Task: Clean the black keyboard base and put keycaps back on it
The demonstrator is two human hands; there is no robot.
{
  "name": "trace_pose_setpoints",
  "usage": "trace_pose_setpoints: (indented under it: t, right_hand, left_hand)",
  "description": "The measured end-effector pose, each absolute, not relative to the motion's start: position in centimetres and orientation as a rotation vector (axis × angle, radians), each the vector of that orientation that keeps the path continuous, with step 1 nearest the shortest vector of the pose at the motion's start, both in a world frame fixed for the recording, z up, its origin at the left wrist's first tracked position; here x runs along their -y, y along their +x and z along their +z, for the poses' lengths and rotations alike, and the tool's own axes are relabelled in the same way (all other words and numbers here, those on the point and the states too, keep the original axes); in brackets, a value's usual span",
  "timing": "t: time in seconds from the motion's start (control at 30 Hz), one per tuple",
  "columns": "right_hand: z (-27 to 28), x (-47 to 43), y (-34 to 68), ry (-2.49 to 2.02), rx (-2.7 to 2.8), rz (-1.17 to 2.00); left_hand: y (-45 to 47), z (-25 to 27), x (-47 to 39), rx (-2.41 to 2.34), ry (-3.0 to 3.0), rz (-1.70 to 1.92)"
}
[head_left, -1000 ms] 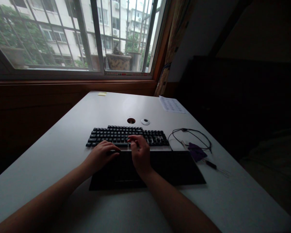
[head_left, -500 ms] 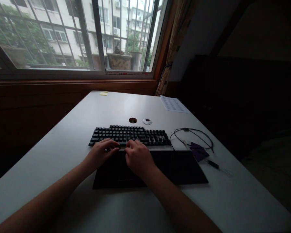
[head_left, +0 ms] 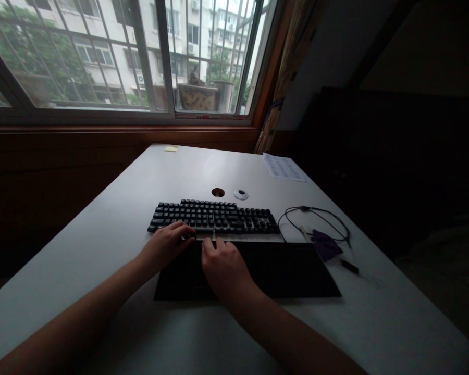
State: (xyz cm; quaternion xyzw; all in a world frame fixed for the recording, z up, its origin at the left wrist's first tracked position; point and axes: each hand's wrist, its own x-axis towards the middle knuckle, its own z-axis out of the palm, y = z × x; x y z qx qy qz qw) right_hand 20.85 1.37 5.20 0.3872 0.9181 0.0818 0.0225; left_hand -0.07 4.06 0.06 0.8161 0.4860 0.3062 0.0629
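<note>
Head: keyboard (head_left: 209, 214) partly behind left hand (head_left: 169, 241)

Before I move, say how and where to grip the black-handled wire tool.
Pinch the black handle mid-length, probably with the right hand from the near side: it is narrow, the wires look thin, and purple cloth lies by its far end.

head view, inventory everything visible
desk: 1, white, foreground
keyboard: 1, black, centre
panel: 1, black, before keyboard
cable: 1, black, right
cloth: 1, purple, right
tool: 1, black, right
paper: 1, white, far right
note: 1, yellow, far left
hole: 1, brown, behind keyboard
disc: 1, white, beside hole
window: 1, grey, back
curtain: 1, tan, by window
buildings: uncounted, pale, outside
trees: uncounted, green, outside
pots: several, mixed, outside
left hand: 1, by keyboard
right hand: 1, over panel
</note>
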Motion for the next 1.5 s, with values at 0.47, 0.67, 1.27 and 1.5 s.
trace_pose_setpoints:
  t: [0.47,0.67,1.27,1.5]
  right_hand:
    - [4.8,-1.1,23.3,1.344,-2.954,-0.149]
    - [3.5,-1.6,24.4,1.402,-2.972,-0.228]
    - [4.0,-4.9,28.3,1.254,-3.238,-0.346]
    - [3.2,-5.6,29.3,1.617,-3.391,-0.574]
  left_hand:
    - [0.4,0.2,-3.9,-1.550,2.499,0.879]
    - [0.3,0.3,-3.9,-1.560,2.502,0.856]
    - [0.3,0.6,-3.8,-1.449,2.483,0.932]
    - [1.0,0.6,-3.7,-1.396,2.490,0.934]
